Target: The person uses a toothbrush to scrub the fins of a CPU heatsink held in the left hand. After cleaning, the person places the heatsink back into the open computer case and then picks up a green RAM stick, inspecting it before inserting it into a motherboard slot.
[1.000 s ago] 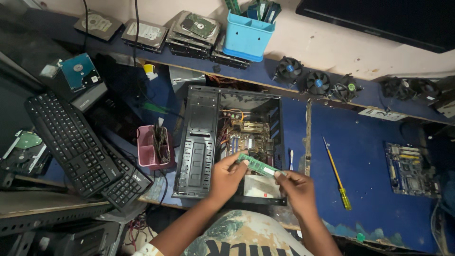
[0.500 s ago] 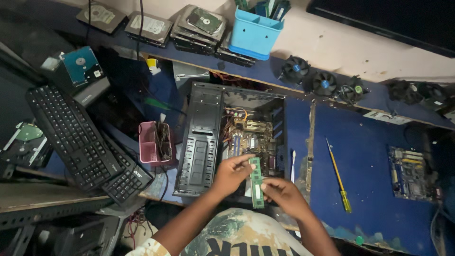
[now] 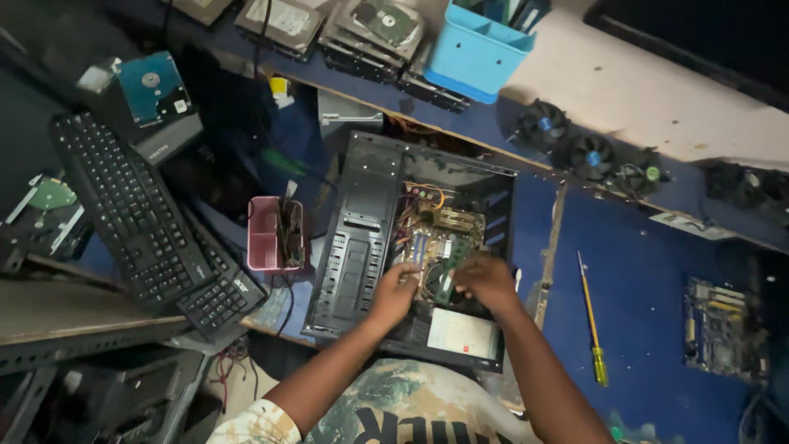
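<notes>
An open black computer case [image 3: 359, 238] lies flat on the blue workbench, its motherboard [image 3: 436, 234] exposed. Both my hands are inside it. My right hand [image 3: 486, 281] grips a narrow green memory stick [image 3: 449, 279], held lengthwise over the motherboard. My left hand [image 3: 396, 289] rests at the board's left side, its fingertips beside the stick's near end. Whether the stick sits in a slot is hidden by my fingers.
Two black keyboards [image 3: 140, 218] lie at the left. A pink tray [image 3: 275, 234] stands beside the case. A yellow screwdriver [image 3: 592, 321] and a loose circuit board [image 3: 723, 329] lie at the right. Hard drives [image 3: 362, 20], a blue bin [image 3: 472, 49] and cooling fans [image 3: 588, 152] line the back.
Both hands have carried the memory stick from in front of the case down into it. The stick turned from crosswise to lengthwise over the motherboard.
</notes>
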